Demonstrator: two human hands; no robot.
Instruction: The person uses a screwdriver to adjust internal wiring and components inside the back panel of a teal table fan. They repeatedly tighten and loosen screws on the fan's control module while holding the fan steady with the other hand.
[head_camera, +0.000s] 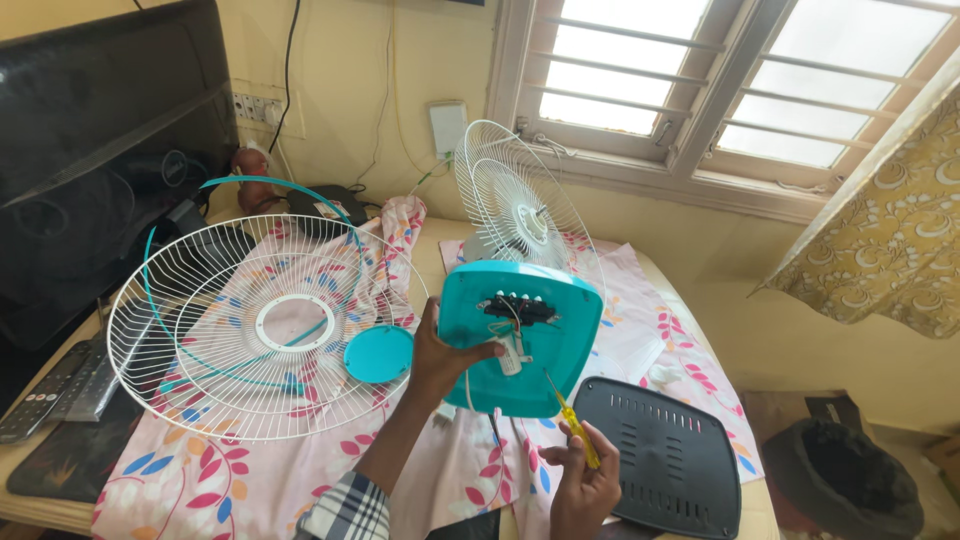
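My left hand (440, 352) grips the left edge of a teal fan base (555, 345), held up with its open underside toward me. A black switch block and loose wires (518, 312) show inside it. My right hand (585, 480) holds a small yellow-handled screwdriver (570, 415), its tip pointing up at the lower part of the base. Behind the base stands a white wire fan guard (515, 195).
A second white wire guard (255, 325) with a teal ring lies on the floral cloth (400, 455) to the left, beside a round teal cap (378, 354). A black vented bottom plate (665, 455) lies at right. A monitor (100, 150) and remotes (45, 390) sit far left.
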